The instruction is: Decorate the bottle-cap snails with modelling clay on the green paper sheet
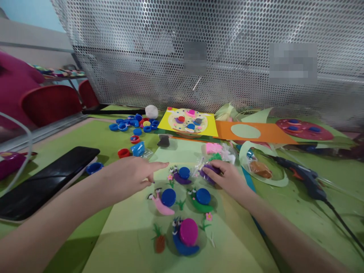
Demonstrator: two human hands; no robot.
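On a pale green sheet (119, 242) lie clay snails with cap shells: a purple one (182, 175), a pink one (163, 201), a green one (201, 200) and a blue one with a magenta cap (186, 236). Small clay flowers and a pineapple (159, 242) lie around them. My left hand (131, 176) hovers left of the purple snail, index finger stretched out; a tiny dark bit shows by its lower fingers. To the right, my right hand (227, 176) has its fingers on a lump of purple clay (209, 173) in clear wrap.
Blue caps (123, 126) and red caps (124, 153) lie at the back left. A black phone-like object (48, 182) is at left, a glue gun (307, 178) at right. Behind stand a yellow decorated card (165, 127), orange paper (273, 134) and a perforated metal panel (227, 87).
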